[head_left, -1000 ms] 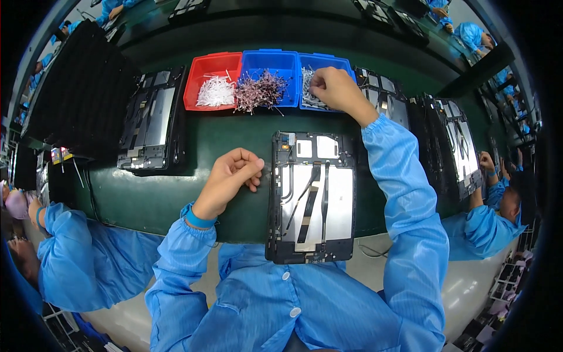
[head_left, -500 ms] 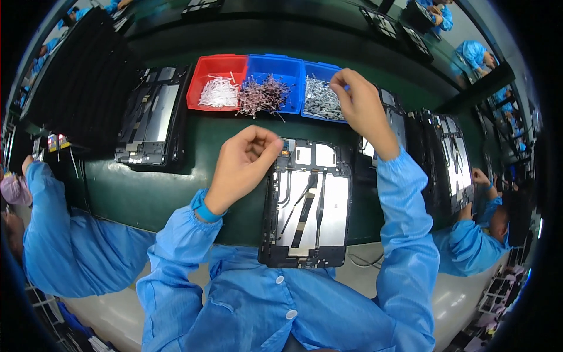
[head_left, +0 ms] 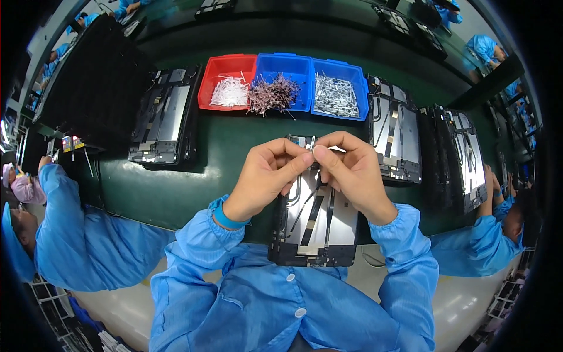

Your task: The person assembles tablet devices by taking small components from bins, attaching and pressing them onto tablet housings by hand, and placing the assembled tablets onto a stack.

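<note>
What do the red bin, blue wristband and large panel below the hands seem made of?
Red bin: probably moulded plastic, slightly glossy; even colour, thin rim.
Blue wristband: perhaps elastic fabric or rubber, matte-looking; snug fit.
Large panel: likely metal, smooth and silvery; bright sheen.

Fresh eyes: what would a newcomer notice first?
First, the row at top centre: a red bin with white pieces, then two blue bins with purplish pieces and silvery pieces. Below, the left hand and right hand are over the far end of a tablet-like device, a small silvery piece between them.
</note>
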`<state>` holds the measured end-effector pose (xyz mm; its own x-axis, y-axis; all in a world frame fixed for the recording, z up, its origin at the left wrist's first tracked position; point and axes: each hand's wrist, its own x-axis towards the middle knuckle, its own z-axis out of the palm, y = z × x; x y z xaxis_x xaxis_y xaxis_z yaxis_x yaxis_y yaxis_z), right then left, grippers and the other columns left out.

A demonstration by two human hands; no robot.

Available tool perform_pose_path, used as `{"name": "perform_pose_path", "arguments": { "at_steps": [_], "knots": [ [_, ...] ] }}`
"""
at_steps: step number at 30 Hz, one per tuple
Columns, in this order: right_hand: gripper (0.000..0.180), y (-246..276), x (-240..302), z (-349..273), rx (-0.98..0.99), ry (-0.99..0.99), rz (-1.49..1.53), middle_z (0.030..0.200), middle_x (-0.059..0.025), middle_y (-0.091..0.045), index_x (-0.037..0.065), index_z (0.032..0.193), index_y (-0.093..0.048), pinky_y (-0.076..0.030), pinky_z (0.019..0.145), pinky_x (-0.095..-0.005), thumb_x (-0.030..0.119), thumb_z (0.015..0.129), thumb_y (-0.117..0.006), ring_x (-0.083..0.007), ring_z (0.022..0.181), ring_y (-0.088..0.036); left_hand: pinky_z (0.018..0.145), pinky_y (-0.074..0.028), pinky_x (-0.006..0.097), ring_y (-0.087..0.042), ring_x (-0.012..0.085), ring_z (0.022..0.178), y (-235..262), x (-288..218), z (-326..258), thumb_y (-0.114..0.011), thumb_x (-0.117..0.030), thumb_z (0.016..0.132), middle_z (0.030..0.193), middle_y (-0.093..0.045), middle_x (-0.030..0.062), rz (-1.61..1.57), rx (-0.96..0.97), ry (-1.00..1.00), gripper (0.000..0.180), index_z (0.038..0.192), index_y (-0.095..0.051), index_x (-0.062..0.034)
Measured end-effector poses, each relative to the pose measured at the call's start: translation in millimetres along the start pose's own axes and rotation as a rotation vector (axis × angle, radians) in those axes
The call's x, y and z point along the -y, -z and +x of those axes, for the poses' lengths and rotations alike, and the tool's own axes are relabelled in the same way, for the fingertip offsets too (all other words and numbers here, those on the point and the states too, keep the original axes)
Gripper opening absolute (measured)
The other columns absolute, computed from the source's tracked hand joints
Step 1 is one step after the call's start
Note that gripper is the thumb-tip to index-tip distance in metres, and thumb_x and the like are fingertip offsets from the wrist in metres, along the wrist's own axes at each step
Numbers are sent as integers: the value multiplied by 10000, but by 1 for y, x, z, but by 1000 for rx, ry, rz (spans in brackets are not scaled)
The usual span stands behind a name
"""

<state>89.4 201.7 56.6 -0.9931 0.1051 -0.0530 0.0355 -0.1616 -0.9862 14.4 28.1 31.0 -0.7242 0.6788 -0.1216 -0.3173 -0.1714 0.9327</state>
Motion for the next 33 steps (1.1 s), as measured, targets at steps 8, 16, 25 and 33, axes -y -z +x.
{"name": "perform_pose_path", "arguments": {
  "at_steps": [8, 16, 25, 33],
  "knots": [
    [105, 0, -16, 0, -46, 117, -96, 732, 4, -627, 13, 964, -645, -416, 498, -181, 105, 929, -681, -13, 598, -541, 538, -423, 163, -558, 21, 694, 3, -20, -5, -711, -135, 921, 831, -647, 6, 142, -108, -130, 231, 1087, -675, 22],
    [70, 1, -9, 2, 20, 520, -634, 857, -36, -627, 46, 886, -688, -418, 483, -227, 28, 830, -726, -71, 609, -591, 451, -303, 179, -450, 8, 573, 27, -25, 2, -696, -148, 919, 717, -577, -29, -46, 91, 221, 145, 958, -694, -9],
    [56, 8, -24, -17, -181, 450, -269, 809, -22, -633, -13, 928, -623, -393, 519, -163, 6, 906, -671, -23, 653, -557, 498, -419, 313, -546, 129, 559, 104, -46, 57, -636, -195, 960, 654, -602, 50, 1048, -896, -902, 227, 907, -701, 16],
    [60, 32, -55, -63, -325, 311, -72, 783, -36, -629, -28, 949, -573, -453, 563, -178, -2, 938, -627, -39, 652, -582, 539, -485, 322, -634, 176, 579, 33, -7, -32, -763, -419, 837, 658, -662, 95, 996, -111, 73, 426, 815, -690, 0]
  ]
}}
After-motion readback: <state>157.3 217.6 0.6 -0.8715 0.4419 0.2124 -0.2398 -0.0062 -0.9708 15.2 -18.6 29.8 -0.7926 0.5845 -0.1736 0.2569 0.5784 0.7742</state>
